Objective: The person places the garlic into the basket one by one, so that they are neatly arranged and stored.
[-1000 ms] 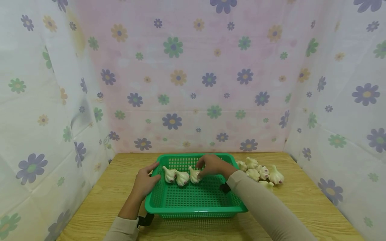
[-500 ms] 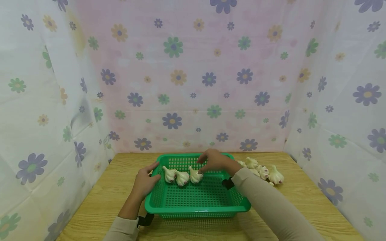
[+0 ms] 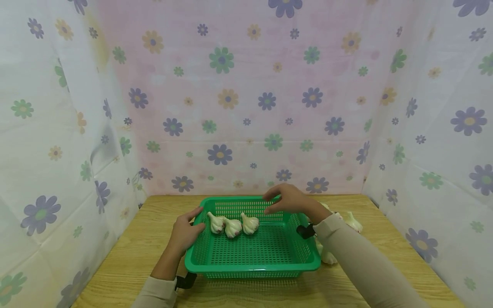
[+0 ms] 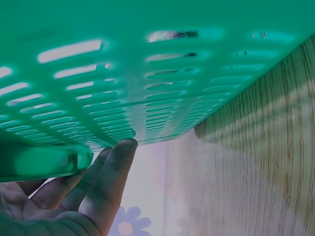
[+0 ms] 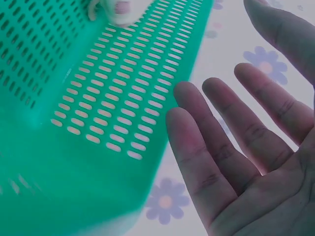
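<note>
A green slotted plastic basket [image 3: 252, 268] stands on the table, with three garlic bulbs [image 3: 250, 224] in a row along its left and middle part. At the basket's left rim, my left hand [image 3: 184, 234] holds on, thumb over the edge. The left wrist view shows the fingers [image 4: 110, 182] of that hand against the outer wall; the thumb is hidden there. Above the basket's back right corner hovers my right hand [image 3: 289, 200], holding nothing. Its fingers are spread and relaxed in the right wrist view, where part of one garlic bulb [image 5: 123, 11] shows inside the basket.
More garlic bulbs [image 3: 353, 222] lie on the wooden table [image 3: 385, 256] right of the basket, partly hidden behind the right forearm [image 3: 362, 256]. Flowered cloth [image 3: 246, 107] walls enclose the table at the back and both sides.
My right hand has let go of the third garlic bulb, then lifted and moved right, away from it. The left hand stays at the rim.
</note>
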Action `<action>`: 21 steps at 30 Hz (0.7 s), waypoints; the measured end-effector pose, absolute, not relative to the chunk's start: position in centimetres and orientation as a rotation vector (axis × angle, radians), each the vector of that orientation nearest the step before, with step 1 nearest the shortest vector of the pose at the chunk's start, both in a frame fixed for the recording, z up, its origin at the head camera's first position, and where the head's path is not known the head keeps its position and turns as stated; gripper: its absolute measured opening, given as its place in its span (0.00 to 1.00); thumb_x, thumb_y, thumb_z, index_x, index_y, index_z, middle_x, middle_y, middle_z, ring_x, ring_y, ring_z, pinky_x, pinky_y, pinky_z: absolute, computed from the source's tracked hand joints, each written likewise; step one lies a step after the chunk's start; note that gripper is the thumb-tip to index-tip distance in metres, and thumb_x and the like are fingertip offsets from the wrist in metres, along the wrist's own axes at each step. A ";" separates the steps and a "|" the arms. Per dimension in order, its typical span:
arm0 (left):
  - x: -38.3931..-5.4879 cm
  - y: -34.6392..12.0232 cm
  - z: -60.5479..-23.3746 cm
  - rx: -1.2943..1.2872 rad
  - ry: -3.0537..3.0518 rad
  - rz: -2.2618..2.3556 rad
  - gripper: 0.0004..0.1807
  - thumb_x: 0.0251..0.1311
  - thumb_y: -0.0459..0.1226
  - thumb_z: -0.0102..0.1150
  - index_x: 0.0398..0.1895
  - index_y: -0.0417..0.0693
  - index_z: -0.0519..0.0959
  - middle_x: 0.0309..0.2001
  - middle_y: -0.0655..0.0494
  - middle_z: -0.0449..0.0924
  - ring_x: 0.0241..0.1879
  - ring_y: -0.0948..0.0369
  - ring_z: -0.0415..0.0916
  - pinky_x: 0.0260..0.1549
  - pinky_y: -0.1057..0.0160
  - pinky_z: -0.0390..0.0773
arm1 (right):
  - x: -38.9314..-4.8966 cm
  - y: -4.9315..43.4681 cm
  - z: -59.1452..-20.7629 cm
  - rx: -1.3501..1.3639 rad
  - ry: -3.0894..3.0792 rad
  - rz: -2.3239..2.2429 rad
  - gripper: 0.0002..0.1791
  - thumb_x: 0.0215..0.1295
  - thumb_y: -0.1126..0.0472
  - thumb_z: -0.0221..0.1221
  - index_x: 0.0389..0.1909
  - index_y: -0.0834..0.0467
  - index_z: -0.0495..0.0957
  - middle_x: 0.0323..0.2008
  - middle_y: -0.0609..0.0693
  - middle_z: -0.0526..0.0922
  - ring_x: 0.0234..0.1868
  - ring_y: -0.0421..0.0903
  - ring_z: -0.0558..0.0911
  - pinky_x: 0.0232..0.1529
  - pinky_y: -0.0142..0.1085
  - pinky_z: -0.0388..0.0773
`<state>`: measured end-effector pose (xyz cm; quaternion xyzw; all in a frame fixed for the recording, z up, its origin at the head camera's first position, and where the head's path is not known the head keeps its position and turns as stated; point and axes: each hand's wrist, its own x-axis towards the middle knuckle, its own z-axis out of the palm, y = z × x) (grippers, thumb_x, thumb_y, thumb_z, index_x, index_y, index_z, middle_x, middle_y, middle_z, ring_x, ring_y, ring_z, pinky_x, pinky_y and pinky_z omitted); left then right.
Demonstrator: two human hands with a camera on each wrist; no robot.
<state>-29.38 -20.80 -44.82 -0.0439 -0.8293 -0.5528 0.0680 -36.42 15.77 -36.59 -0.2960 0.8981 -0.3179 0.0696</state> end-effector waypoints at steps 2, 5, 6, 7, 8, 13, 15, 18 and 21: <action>-29.3 -20.8 -44.8 -0.131 -2.497 -1.672 0.35 0.64 0.30 0.56 0.77 0.47 0.69 0.80 0.47 0.60 0.70 0.35 0.69 0.27 0.60 0.76 | -36.2 16.4 -36.4 -0.894 2.694 -0.986 0.32 0.61 0.48 0.73 0.63 0.57 0.81 0.60 0.55 0.84 0.55 0.53 0.87 0.52 0.44 0.84; -29.3 -20.7 -44.8 -0.126 -2.495 -1.684 0.35 0.65 0.30 0.55 0.77 0.47 0.68 0.80 0.46 0.59 0.69 0.36 0.71 0.27 0.60 0.77 | -35.8 17.3 -36.3 -0.894 2.687 -1.033 0.32 0.61 0.48 0.73 0.64 0.56 0.81 0.60 0.56 0.84 0.54 0.52 0.88 0.52 0.43 0.84; -29.3 -20.7 -44.7 -0.125 -2.493 -1.690 0.35 0.65 0.30 0.55 0.77 0.47 0.68 0.80 0.46 0.59 0.69 0.36 0.71 0.27 0.60 0.77 | -35.8 17.6 -36.3 -0.893 2.682 -1.055 0.32 0.60 0.48 0.74 0.64 0.55 0.81 0.60 0.57 0.84 0.55 0.52 0.88 0.51 0.42 0.84; -29.3 -20.7 -44.7 -0.123 -2.492 -1.692 0.35 0.65 0.30 0.55 0.77 0.47 0.68 0.80 0.46 0.59 0.69 0.36 0.71 0.26 0.60 0.77 | -35.6 17.8 -36.3 -0.898 2.669 -1.079 0.32 0.61 0.48 0.73 0.64 0.56 0.80 0.61 0.58 0.83 0.55 0.54 0.87 0.52 0.43 0.85; -29.3 -20.7 -44.8 -0.122 -2.493 -1.693 0.35 0.65 0.30 0.55 0.77 0.47 0.68 0.80 0.46 0.59 0.69 0.36 0.71 0.26 0.60 0.77 | -35.5 18.1 -36.3 -0.903 2.657 -1.101 0.31 0.61 0.49 0.73 0.64 0.56 0.80 0.61 0.60 0.83 0.56 0.56 0.87 0.51 0.43 0.85; -29.3 -20.8 -44.8 -0.131 -2.498 -1.691 0.35 0.65 0.30 0.55 0.78 0.48 0.68 0.81 0.47 0.58 0.71 0.35 0.68 0.23 0.60 0.75 | -34.6 19.7 -36.3 -0.912 2.644 -1.142 0.29 0.63 0.49 0.71 0.64 0.55 0.80 0.63 0.61 0.81 0.57 0.59 0.86 0.51 0.44 0.84; -29.3 -20.8 -44.8 -0.133 -2.498 -1.691 0.35 0.65 0.30 0.56 0.78 0.49 0.68 0.81 0.47 0.58 0.71 0.35 0.67 0.23 0.60 0.74 | -34.2 20.4 -36.3 -0.900 2.663 -1.143 0.29 0.64 0.48 0.71 0.64 0.53 0.80 0.63 0.58 0.81 0.57 0.58 0.86 0.52 0.45 0.84; -29.3 -20.8 -44.8 -0.128 -2.498 -1.689 0.35 0.65 0.30 0.56 0.77 0.49 0.68 0.81 0.48 0.59 0.71 0.35 0.68 0.23 0.60 0.74 | -33.5 21.5 -36.4 -0.869 2.694 -1.157 0.29 0.63 0.47 0.71 0.64 0.50 0.80 0.63 0.55 0.81 0.58 0.58 0.85 0.51 0.45 0.84; -29.3 -20.8 -44.7 -0.120 -2.499 -1.683 0.35 0.65 0.30 0.56 0.77 0.48 0.68 0.80 0.48 0.59 0.70 0.36 0.69 0.24 0.60 0.74 | -33.0 22.6 -36.6 -0.883 2.727 -1.166 0.29 0.63 0.46 0.71 0.63 0.50 0.81 0.62 0.56 0.82 0.58 0.61 0.85 0.49 0.43 0.85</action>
